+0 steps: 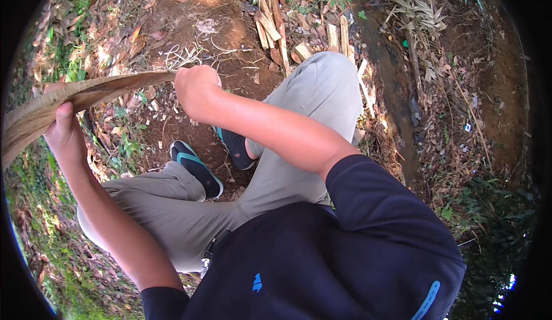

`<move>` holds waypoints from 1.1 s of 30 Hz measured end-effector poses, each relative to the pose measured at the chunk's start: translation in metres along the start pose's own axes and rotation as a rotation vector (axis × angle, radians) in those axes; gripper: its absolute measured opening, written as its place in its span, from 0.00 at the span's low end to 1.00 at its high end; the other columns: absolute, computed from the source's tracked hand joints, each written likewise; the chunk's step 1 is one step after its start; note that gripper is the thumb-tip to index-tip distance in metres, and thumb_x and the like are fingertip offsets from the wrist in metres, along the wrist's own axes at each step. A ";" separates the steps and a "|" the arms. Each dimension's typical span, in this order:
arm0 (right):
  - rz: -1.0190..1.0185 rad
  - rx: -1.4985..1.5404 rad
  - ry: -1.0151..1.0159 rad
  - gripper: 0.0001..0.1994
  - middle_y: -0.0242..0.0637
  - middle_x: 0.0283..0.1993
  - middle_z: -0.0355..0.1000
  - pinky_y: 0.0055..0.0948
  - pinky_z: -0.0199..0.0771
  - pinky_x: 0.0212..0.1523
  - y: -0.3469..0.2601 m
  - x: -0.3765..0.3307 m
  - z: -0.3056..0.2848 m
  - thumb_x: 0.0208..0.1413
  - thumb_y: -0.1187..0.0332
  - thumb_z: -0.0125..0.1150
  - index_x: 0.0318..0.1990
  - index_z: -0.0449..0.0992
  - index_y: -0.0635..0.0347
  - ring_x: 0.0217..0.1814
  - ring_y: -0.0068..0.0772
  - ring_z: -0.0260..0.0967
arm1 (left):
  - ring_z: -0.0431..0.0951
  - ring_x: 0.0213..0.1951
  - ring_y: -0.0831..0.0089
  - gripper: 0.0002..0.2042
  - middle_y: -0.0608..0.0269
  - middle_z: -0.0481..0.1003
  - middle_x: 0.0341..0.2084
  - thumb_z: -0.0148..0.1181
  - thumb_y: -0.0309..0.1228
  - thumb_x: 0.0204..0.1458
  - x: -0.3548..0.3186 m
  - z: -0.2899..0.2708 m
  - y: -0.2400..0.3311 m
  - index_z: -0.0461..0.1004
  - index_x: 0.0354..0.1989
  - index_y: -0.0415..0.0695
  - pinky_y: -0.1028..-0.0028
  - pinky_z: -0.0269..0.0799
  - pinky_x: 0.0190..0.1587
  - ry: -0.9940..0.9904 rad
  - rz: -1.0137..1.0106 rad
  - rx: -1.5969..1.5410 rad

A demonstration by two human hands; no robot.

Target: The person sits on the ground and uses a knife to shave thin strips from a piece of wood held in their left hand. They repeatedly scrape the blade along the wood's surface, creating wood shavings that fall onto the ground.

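A long brown wooden plank with visible grain spans the upper left, looking wide at the rim and narrow toward its right end. My left hand grips its lower edge, thumb on the near face and the other fingers mostly behind the wood. At the plank's narrow right end my right hand is closed in a fist around the tip. The fingers' far side is hidden, so whether anything else is in that fist does not show. Both hands are above the ground in front of my knees.
Pale thin strips lie on the brown soil beyond my right hand. Split wood pieces are scattered at the top middle. My bent legs and dark sandals are below the hands. A narrow muddy channel runs along the right, among dry leaves.
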State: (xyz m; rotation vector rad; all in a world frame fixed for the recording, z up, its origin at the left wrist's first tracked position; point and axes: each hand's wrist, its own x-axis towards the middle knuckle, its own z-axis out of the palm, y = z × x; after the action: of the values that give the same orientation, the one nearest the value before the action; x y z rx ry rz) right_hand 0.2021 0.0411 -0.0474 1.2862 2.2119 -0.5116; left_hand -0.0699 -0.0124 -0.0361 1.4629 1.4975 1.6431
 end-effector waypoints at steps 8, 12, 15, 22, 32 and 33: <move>0.075 -0.021 0.245 0.16 0.40 0.39 0.79 0.29 0.80 0.30 -0.002 0.016 0.044 0.51 0.70 0.63 0.46 0.71 0.67 0.40 0.35 0.81 | 0.70 0.55 0.65 0.32 0.55 0.72 0.51 0.69 0.44 0.50 -0.001 0.013 -0.006 0.66 0.57 0.35 0.63 0.58 0.64 0.147 -0.121 -0.246; 0.080 0.056 0.235 0.13 0.45 0.40 0.79 0.32 0.81 0.35 -0.001 0.017 0.047 0.54 0.72 0.59 0.45 0.70 0.69 0.44 0.38 0.80 | 0.71 0.55 0.65 0.32 0.55 0.72 0.51 0.69 0.43 0.50 -0.006 0.017 -0.003 0.65 0.58 0.35 0.62 0.58 0.65 0.146 -0.103 -0.228; -0.032 0.191 0.247 0.13 0.49 0.40 0.78 0.35 0.80 0.40 0.015 0.014 0.040 0.54 0.73 0.56 0.47 0.71 0.69 0.46 0.42 0.79 | 0.70 0.55 0.65 0.32 0.55 0.72 0.51 0.69 0.42 0.50 -0.004 0.012 -0.011 0.66 0.58 0.35 0.63 0.58 0.65 0.139 -0.115 -0.198; -0.050 0.388 -0.242 0.14 0.53 0.41 0.77 0.38 0.78 0.34 0.041 0.050 0.012 0.52 0.73 0.49 0.43 0.78 0.70 0.35 0.41 0.78 | 0.71 0.53 0.66 0.32 0.56 0.71 0.50 0.69 0.43 0.51 0.002 -0.002 -0.019 0.66 0.57 0.33 0.64 0.58 0.64 0.176 -0.078 -0.294; -0.090 0.265 0.307 0.13 0.50 0.42 0.77 0.41 0.79 0.40 0.040 0.035 0.033 0.54 0.71 0.51 0.44 0.78 0.61 0.44 0.46 0.78 | 0.71 0.51 0.69 0.25 0.55 0.71 0.50 0.63 0.37 0.57 0.006 0.019 0.003 0.66 0.56 0.32 0.66 0.64 0.60 0.278 -0.123 -0.170; -0.063 0.177 0.385 0.11 0.47 0.39 0.79 0.40 0.79 0.38 0.036 0.034 0.036 0.55 0.71 0.52 0.42 0.77 0.60 0.43 0.43 0.79 | 0.70 0.53 0.68 0.26 0.55 0.70 0.52 0.61 0.38 0.58 0.007 0.021 0.004 0.64 0.57 0.32 0.65 0.62 0.62 0.265 -0.128 -0.140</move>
State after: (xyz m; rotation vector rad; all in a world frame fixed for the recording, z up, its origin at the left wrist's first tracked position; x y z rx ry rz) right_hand 0.2284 0.0608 -0.0990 1.5144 2.5767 -0.5294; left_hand -0.0517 0.0006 -0.0334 1.0860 1.5422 1.8775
